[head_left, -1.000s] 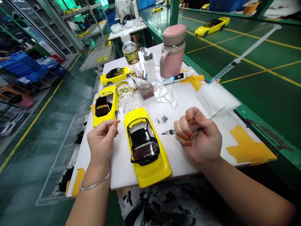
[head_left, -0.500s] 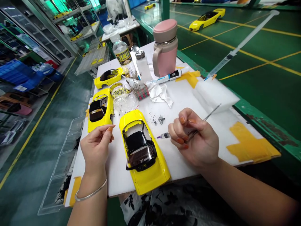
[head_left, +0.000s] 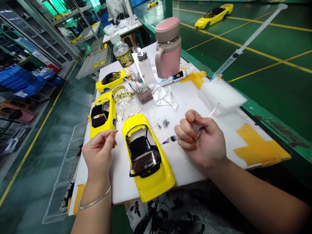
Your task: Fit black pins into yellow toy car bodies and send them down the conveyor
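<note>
My left hand (head_left: 99,151) is closed in a pinch left of a yellow model car body (head_left: 156,185) with a black roof. Whatever its fingertips hold is too small to make out. My right hand (head_left: 203,143), right of the same body, has its fingers curled round slim metal tweezers (head_left: 214,110), tip pointing up and away. A purple-tipped syringe (head_left: 172,138) shows beside its fingers, pointing at the car; whether the hand holds it I cannot tell. Tiny black pieces (head_left: 165,123) lie loose on the white board (head_left: 187,107) beyond the car.
Two more yellow bodies, one nearer (head_left: 103,113) and one farther (head_left: 110,81), stand at left. Behind are a clear bottle (head_left: 123,53), pump bottle (head_left: 146,70), pink mug (head_left: 168,48), marker (head_left: 170,79) and crumpled tissue (head_left: 165,96). A large syringe (head_left: 226,65) leans over white foam (head_left: 223,96).
The tweezers have swung a little leftward in my right hand, and more of the purple-tipped syringe shows. My left hand keeps its pinch. The whole view has shifted slightly.
</note>
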Available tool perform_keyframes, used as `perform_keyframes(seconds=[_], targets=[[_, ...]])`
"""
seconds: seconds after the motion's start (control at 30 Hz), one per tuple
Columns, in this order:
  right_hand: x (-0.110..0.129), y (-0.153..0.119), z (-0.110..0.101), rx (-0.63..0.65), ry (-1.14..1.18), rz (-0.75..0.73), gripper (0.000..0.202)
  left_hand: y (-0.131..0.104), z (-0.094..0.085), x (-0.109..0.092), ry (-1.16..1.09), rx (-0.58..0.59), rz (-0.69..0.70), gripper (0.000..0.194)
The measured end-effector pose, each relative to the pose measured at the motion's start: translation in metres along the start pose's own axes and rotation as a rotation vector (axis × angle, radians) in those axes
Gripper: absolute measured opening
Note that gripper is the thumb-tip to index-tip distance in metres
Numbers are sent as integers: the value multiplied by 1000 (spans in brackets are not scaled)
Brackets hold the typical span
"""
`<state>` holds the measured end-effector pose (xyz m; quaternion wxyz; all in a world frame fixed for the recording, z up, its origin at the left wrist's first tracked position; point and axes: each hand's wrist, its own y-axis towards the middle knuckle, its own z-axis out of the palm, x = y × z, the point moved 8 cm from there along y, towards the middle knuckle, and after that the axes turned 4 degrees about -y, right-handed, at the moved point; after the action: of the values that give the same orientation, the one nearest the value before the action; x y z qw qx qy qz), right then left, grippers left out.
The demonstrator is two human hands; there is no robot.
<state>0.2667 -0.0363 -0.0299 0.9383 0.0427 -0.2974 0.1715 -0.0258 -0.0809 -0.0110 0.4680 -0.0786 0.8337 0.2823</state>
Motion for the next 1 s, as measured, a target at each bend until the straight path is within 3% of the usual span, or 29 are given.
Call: perform_keyframes(seconds=[0.17, 0.4, 0.77, 1.0], targets=[[7, 3, -18, -145, 171, 29, 15, 0, 1, 1, -29, 5, -5, 13], [-3, 0, -22, -246, 106, 51, 12, -1, -1, 2, -50, -17, -15, 8], [-19, -1, -8, -160, 187, 121, 8, -2, -4, -1, -26, -114, 7, 12], [-24, -2, -9, -178, 175, 126, 5, 0, 0, -5, -51, -129, 51, 12]])
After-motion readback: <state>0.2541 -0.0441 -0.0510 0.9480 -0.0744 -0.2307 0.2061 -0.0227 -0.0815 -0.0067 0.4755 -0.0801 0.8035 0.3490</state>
